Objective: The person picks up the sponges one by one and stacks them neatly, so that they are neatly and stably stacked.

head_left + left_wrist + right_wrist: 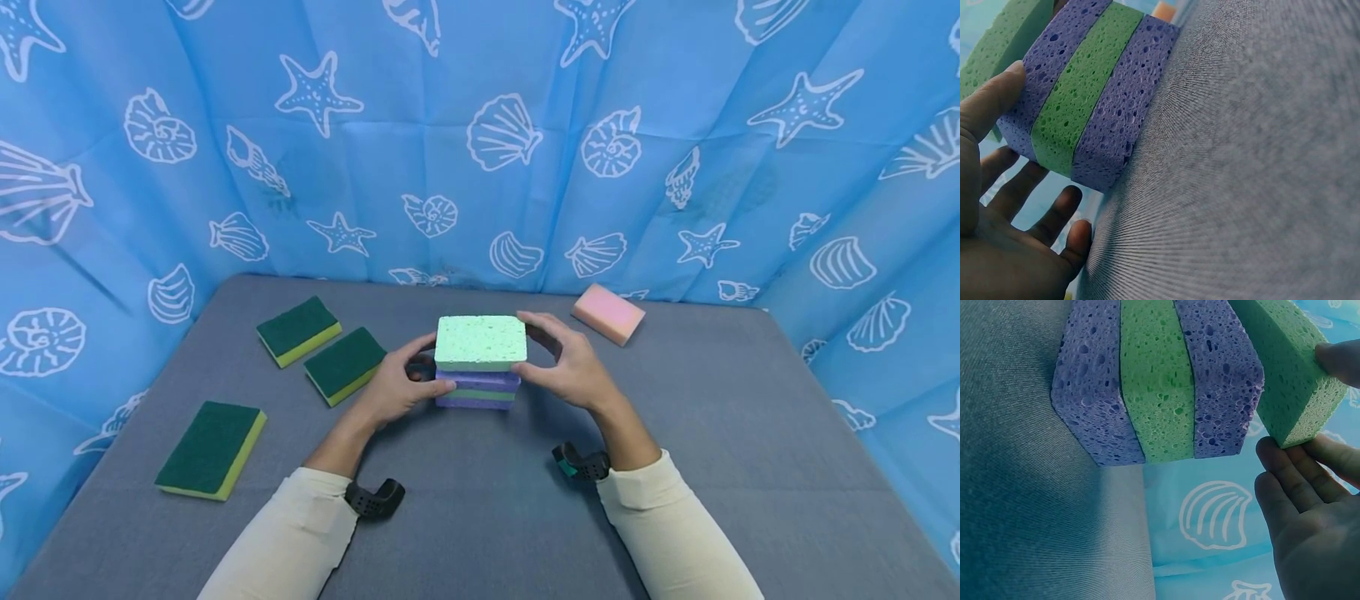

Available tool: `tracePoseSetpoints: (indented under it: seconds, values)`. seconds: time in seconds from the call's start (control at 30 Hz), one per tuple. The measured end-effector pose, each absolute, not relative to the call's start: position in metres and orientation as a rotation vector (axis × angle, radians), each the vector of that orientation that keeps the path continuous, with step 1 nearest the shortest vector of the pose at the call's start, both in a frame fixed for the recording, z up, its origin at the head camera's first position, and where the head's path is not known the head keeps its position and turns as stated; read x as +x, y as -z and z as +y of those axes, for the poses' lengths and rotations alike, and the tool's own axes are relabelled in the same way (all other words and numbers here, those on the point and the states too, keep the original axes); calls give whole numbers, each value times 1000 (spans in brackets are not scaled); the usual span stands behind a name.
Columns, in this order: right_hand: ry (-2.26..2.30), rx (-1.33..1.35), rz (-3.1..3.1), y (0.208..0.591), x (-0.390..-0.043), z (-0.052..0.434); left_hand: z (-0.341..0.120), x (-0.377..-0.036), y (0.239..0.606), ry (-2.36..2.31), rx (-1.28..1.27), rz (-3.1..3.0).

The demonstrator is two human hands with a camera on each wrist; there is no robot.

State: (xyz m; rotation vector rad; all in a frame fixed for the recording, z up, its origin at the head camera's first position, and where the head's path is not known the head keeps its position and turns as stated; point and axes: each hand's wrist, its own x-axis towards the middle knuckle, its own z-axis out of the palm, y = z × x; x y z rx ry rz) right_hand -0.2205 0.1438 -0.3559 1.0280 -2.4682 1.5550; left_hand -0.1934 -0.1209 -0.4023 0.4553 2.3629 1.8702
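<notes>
A light green sponge (481, 342) is held by my right hand (572, 367), thumb on the near edge and fingers at the far side. In the right wrist view this green sponge (1300, 369) tilts away from the stack, a gap widening between them. Below it, a purple sponge (1054, 47), a green sponge (1085, 90) and another purple sponge (1125, 94) lie flush in a stack on the table. My left hand (393, 387) grips the stack's left end, thumb on the upper purple sponge's front edge, fingers round behind.
Three scouring sponges with dark green tops and yellow sides lie at the left: one at the back (296, 327), one nearer the stack (347, 360), one towards the front (210, 447). A pink sponge (609, 312) lies back right. Behind the grey table (480, 517) hangs a blue shell-print curtain (450, 167).
</notes>
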Motion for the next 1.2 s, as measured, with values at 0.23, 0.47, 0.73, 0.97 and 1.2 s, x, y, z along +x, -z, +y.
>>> tracePoseSetpoints:
  seconds: [0.23,0.47,0.73,0.97,1.2]
  values:
    - [-1522,1034,-2506,356,-221,144,-121,-195,403,-1873,451,2359]
    - [-1506,1034,-2546,358,-222,144,-122,-196,404,-1868,444,2361]
    - [-1483,1009,-2605,357,-220,144,-122,-195,403,-1852,421,2360]
    - [-1462,1009,-2626,377,-233,151,-121,-194,405,-1860,429,2352]
    - [-1407,1026,-2642,391,-243,157,-121,-194,405,-1872,436,2350]
